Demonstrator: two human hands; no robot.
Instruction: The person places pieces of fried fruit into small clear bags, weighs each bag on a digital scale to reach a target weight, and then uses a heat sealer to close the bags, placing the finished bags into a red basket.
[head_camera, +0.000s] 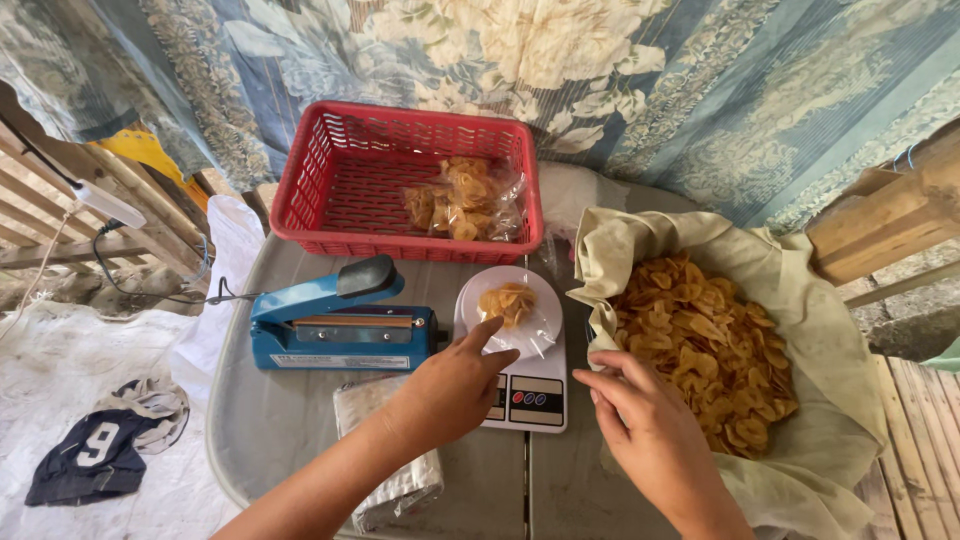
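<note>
Partly hidden scale display (497, 398) under left hand (452, 388)

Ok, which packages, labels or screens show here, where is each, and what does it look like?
Sealed chip bags: in the red basket, clear plastic, yellow chips inside.
Open bag: on the scale's white round plate, clear, few chips, by the left hand.
Scale panel: scale front, dark display strip partly behind the left hand, two round red buttons.
Sealer label: pale strip along the blue sealer's base.
Wrapped bundle: under the left forearm, whitish plastic.
</note>
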